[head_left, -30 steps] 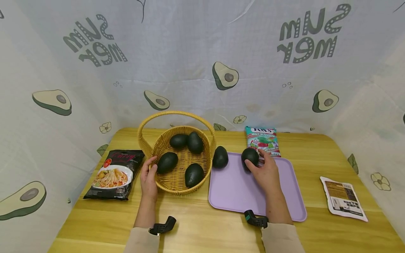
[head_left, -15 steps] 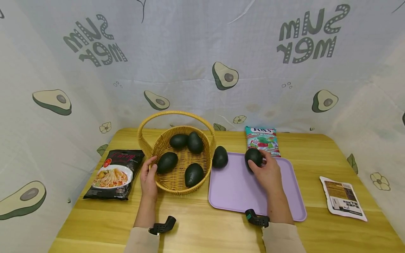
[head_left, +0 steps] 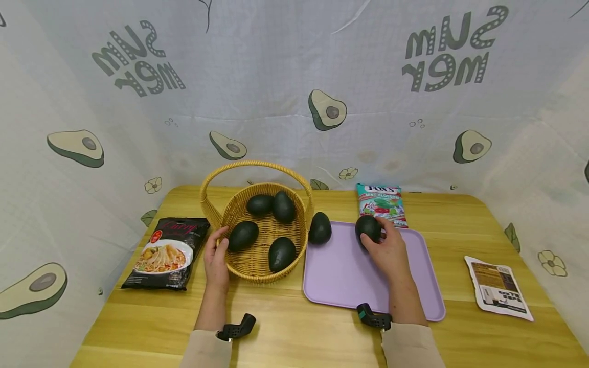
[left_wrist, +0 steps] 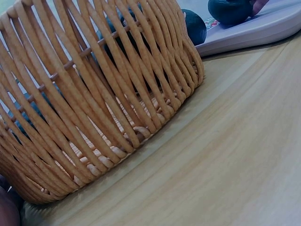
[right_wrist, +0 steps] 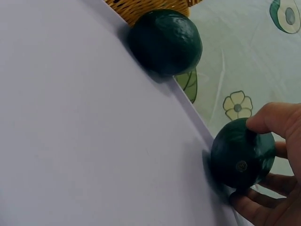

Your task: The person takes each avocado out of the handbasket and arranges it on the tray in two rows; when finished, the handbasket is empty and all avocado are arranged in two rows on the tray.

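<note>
A yellow woven basket (head_left: 262,276) with a tall arched handle stands left of centre and has several dark green avocados (head_left: 282,254) inside. Along its left outer side rests my left hand (head_left: 217,263), thumb and fingertips at the rim; in the left wrist view, only a dark bit of the hand shows at the lower left corner. My right hand (head_left: 388,253) grips an avocado (right_wrist: 241,155) between thumb and fingers, at the far edge of the lilac tray (head_left: 342,278). Another avocado (head_left: 320,228) lies at the tray's far left corner, close against the basket.
Left of the basket lies a black noodle packet (head_left: 165,255). Behind the tray is a teal bag of mint sweets (head_left: 381,199). A white and brown pouch (head_left: 500,289) lies at the right of the wooden table (head_left: 294,332). A printed curtain (head_left: 285,76) hangs behind.
Compared with a second ago, my right hand and its avocado have shifted slightly to the right, with hardly any motion in the last half second. My left hand and the basket stay put.
</note>
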`<state>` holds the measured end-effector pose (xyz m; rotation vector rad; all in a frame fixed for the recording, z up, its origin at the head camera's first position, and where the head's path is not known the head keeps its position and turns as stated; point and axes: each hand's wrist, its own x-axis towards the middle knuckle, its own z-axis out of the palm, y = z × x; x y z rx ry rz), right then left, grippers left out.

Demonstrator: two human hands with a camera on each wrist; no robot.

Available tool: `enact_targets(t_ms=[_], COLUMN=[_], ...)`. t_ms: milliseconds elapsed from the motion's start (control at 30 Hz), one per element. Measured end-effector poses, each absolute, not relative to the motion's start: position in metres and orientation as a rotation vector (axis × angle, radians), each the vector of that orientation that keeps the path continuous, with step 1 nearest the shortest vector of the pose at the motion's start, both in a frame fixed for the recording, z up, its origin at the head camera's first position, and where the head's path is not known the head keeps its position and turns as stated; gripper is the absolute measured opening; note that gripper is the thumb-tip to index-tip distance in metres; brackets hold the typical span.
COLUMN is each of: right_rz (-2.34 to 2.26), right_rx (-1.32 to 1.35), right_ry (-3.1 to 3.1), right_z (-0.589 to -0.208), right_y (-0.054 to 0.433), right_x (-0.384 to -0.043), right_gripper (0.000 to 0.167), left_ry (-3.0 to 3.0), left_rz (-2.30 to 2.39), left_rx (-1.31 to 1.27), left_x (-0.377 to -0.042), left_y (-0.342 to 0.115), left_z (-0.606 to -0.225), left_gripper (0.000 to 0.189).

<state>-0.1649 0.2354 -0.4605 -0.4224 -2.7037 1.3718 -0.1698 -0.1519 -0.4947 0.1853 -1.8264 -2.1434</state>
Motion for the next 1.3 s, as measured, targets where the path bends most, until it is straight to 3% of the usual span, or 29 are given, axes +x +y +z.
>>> enact_targets(t_ms=[467, 767, 1300], right_rz=[1.354, 1.294, 1.426], right_rx=[-0.417, -0.438, 0.034], right_ry=[-2.703, -2.632, -2.401], right_z=[-0.458, -0.432, -0.386], right_y=[0.236, 0.231, 0.188], right_x=[-0.165, -0.157, -0.134], right_gripper=[0.076, 0.073, 0.055], left_ry=[-1.842, -1.835, -1.833], left_rz=[-2.144, -2.153, -2.138], left_rx=[0.185, 0.186, 0.198], left_x=[-0.167, -0.167, -0.168], left_y=[-0.152, -0.152, -0.151], left_z=[-0.493, -0.493, -0.493], left_gripper=[0.034, 0.034, 0.034])
